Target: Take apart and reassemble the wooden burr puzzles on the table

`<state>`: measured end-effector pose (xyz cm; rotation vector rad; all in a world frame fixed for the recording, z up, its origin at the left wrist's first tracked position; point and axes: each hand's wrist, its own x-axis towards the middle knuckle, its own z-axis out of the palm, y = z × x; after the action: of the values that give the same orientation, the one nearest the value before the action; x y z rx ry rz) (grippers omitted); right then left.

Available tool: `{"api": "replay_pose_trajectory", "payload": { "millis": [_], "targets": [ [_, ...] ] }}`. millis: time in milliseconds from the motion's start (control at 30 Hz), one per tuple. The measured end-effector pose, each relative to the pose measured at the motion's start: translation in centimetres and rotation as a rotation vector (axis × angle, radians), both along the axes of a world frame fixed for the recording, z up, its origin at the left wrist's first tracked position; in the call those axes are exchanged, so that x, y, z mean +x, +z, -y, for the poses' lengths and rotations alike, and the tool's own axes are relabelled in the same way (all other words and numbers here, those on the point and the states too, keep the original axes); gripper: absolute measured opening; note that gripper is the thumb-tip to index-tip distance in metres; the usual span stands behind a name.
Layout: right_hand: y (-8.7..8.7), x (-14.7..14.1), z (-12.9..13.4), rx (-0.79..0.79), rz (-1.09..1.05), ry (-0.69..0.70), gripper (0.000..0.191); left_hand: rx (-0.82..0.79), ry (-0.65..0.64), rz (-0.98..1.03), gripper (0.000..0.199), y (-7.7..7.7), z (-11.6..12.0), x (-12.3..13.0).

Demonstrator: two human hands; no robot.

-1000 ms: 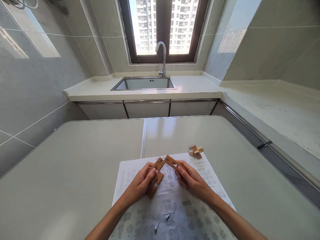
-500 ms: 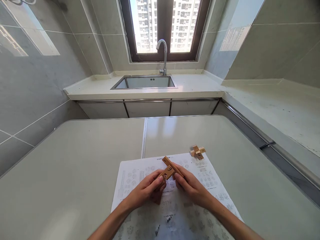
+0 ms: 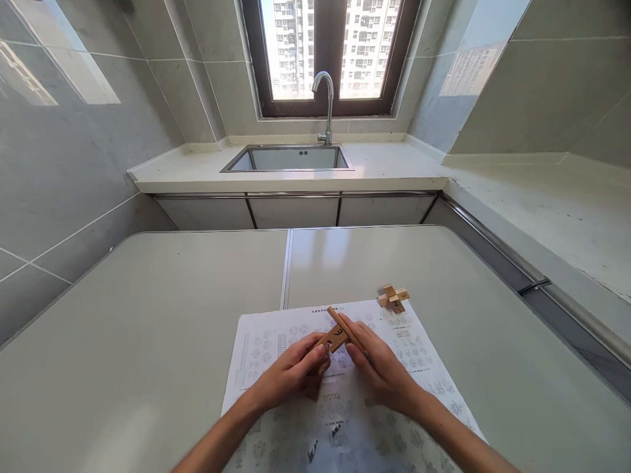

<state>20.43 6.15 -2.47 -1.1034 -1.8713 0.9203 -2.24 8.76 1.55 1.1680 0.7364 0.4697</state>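
Observation:
Low over the printed sheet [image 3: 276,387], my left hand [image 3: 300,368] is closed on a notched wooden puzzle piece [image 3: 336,337] with a dark mark on its face. My right hand [image 3: 377,361] grips a second, narrow wooden puzzle piece [image 3: 345,326], tilted with its far end pointing up and left. The two pieces meet or overlap between my hands; whether they interlock I cannot tell. Part of each piece is hidden by my fingers. An assembled wooden cross puzzle [image 3: 394,299] with marks on it sits at the sheet's top right corner.
Under the sheet is a pale table [image 3: 148,328] with a seam running away from me. Beyond it stand a counter with a sink [image 3: 290,159], a faucet [image 3: 328,108] and a window. A side counter [image 3: 557,210] runs along the right; a tiled wall is on the left.
The narrow piece in my right hand has turned, showing its thin edge now instead of its marked face. My left hand keeps its hold. The whole view has shifted slightly.

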Motion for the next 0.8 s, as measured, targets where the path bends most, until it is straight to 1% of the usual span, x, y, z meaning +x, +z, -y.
{"api": "replay_pose_trajectory", "payload": {
  "millis": [167,400,567,800],
  "targets": [
    [0.09,0.16,0.02,0.009,0.015,0.003,0.054,0.001,-0.011,-0.001,0.039,0.13,-0.03,0.06],
    [-0.42,0.28,0.1,0.074,0.052,-0.009,0.056,0.011,-0.03,-0.004,0.041,-0.1,-0.04,-0.01],
    [-0.41,0.31,0.18,0.112,0.089,-0.023,0.057,0.038,-0.042,-0.016,0.04,0.19,-0.03,0.06],
    [-0.66,0.23,0.14,0.119,0.093,-0.038,0.057,0.052,-0.044,-0.037,0.041,0.43,-0.05,0.14]
  ]
}}
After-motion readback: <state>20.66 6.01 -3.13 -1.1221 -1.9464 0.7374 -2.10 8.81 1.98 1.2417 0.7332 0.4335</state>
